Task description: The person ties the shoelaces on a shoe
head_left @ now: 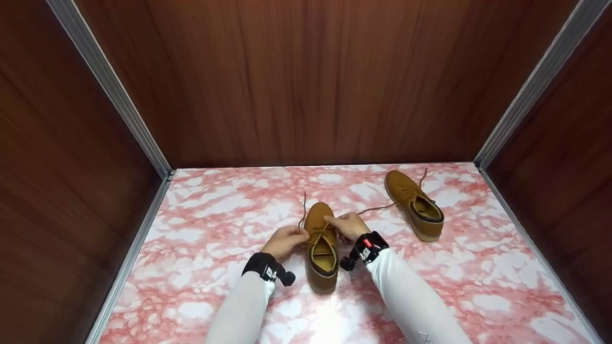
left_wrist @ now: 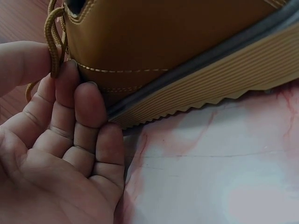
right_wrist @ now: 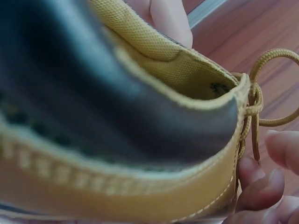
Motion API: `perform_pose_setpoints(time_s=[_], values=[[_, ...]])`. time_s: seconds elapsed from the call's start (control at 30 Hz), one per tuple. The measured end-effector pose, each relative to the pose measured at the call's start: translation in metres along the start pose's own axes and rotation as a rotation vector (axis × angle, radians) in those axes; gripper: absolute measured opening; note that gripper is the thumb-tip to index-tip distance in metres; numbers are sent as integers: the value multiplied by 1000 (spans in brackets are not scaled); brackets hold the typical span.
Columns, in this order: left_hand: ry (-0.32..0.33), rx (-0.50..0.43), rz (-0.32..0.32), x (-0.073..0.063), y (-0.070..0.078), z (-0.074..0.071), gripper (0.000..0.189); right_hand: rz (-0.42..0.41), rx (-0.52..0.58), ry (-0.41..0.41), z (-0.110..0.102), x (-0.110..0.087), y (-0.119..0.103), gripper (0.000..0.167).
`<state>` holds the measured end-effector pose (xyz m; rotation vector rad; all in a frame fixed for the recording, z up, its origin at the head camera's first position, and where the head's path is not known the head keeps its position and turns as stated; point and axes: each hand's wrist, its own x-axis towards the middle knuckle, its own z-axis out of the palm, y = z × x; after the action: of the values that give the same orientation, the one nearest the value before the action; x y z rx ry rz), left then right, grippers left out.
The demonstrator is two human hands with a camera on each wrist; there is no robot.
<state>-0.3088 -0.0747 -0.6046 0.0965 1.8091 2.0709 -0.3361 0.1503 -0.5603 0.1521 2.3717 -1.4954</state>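
Note:
A tan lace-up shoe (head_left: 322,282) stands on the floor with its toe pointing away from me. My left hand (head_left: 287,240) is at its left side, pinching a looped brown shoelace (left_wrist: 52,42) between thumb and index finger. The other left fingers are bent close to the shoe's side. On the right side of the lacing is my right hand (head_left: 351,226). Its thumb and fingertips are apart beside a hanging strand of lace in the right wrist view, where a lace loop (right_wrist: 275,55) stands out above them.
A matching tan shoe (head_left: 403,184) stands at the back right, its laces trailing loose. One lace end (head_left: 305,203) lies left of the nearer shoe's toe. Brown wood-grain walls (head_left: 306,86) enclose the red-and-white marbled surface (head_left: 210,248) on three sides.

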Motion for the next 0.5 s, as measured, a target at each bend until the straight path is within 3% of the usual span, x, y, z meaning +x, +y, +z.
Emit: perform_pose_setpoints(time_s=[0.13, 0.23, 0.5], values=[[1, -11, -5, 0, -1, 1, 8, 10, -5, -7, 1, 0, -1, 42], [5, -18, -15, 0, 0, 2, 10, 16, 64, -4, 1, -1, -2, 37], [13, -8, -3, 1, 0, 1, 8, -56, 440, -26, -9, -7, -7, 22]])
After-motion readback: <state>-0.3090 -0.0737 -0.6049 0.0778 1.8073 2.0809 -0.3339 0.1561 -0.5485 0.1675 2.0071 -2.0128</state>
